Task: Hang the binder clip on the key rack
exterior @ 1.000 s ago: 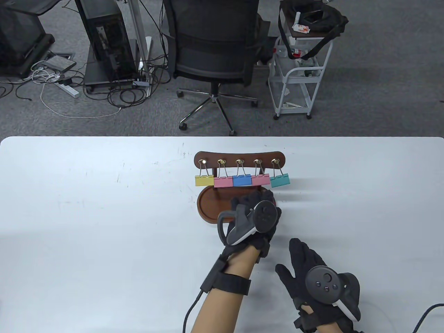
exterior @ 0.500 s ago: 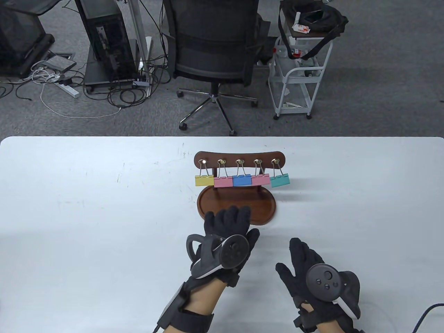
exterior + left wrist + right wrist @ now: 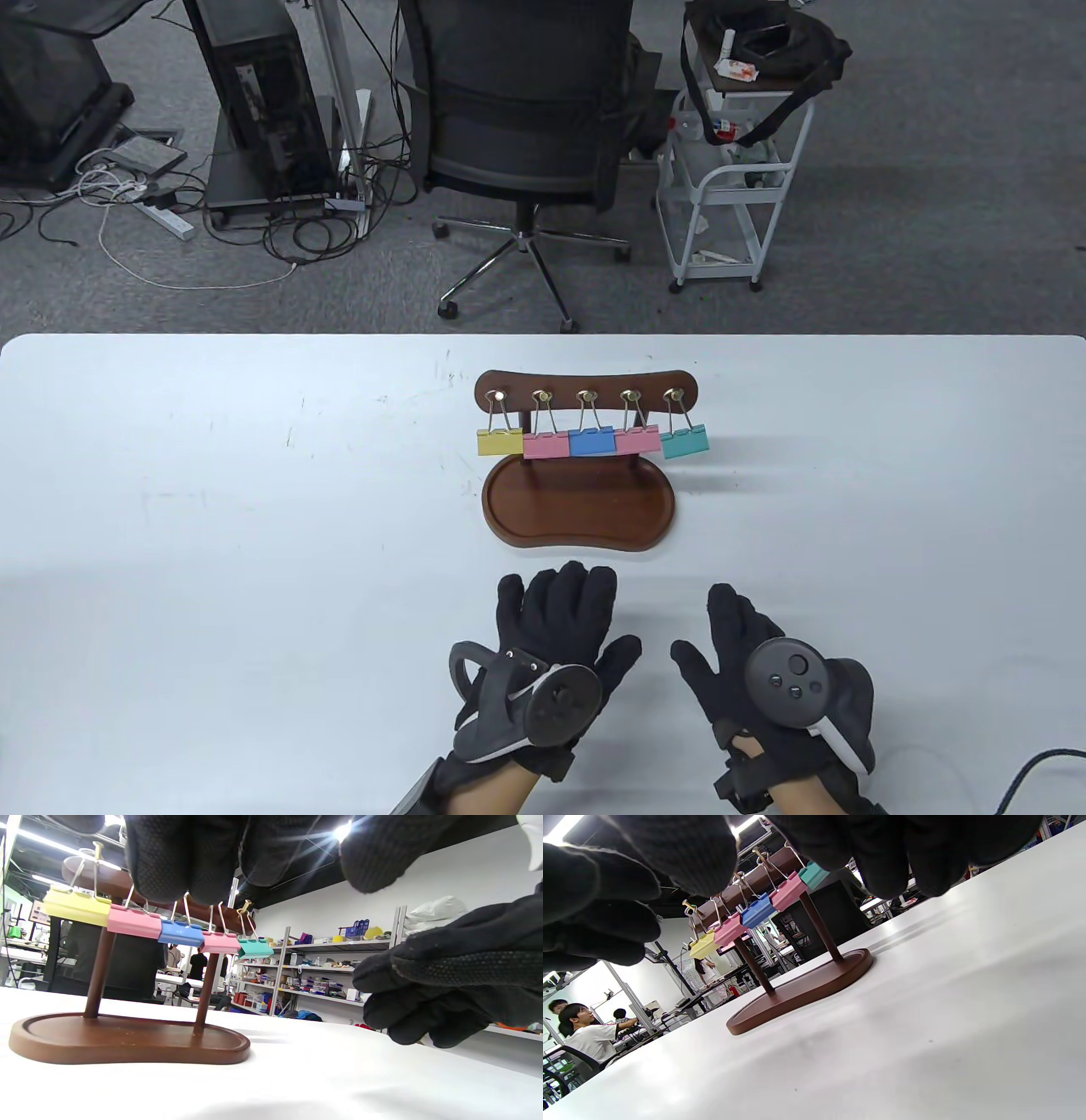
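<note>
While both of your hands lie flat near the bottom edge of the frame, the dark brown wooden key rack [image 3: 585, 389] stands at the centre of the white tabletop [image 3: 212, 509], its oval tray base [image 3: 579, 508] just above your fingertips and apart from them.

Item: left hand [image 3: 543, 654], black sensor glove, bottom centre; fingers spread and extended, grip released, holding nothing.

Item: right hand [image 3: 764, 679], black sensor glove, lower right of centre; fingers likewise extended, grip released, holding nothing. The two hands sit side by side, near each other, not touching.

Item: five binder clips, each hanging by its wire handle from a brass peg along the rack's top bar. From left to right across the frame: yellow binder clip [image 3: 500, 441], pink binder clip [image 3: 545, 445], blue binder clip [image 3: 592, 441], second pink binder clip [image 3: 636, 441], teal binder clip [image 3: 684, 442]. The teal one hangs slightly tilted at the right end.

Item: two upright posts [image 3: 98, 971] carrying the bar above the base, seen in the left wrist view.
</note>
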Motion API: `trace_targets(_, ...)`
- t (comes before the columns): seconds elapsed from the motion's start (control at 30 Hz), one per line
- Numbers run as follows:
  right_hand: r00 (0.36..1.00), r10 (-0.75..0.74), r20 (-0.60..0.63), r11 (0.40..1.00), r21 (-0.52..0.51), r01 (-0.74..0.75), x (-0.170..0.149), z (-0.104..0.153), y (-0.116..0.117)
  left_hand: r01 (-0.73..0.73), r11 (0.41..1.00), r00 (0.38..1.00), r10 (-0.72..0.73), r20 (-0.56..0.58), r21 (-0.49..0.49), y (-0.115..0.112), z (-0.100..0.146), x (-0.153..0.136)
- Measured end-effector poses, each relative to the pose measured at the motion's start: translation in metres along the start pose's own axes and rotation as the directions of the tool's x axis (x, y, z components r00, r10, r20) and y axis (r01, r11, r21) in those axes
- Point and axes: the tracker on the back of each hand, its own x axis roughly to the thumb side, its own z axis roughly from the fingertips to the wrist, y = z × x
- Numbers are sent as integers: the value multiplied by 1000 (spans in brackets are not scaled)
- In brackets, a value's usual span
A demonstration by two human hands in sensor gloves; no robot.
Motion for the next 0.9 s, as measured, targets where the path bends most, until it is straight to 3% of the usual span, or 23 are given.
trace_targets(0.9,999,-40,22,999,3,40,1,4,0,-28,999,997,29,-65,22,10,9,-14)
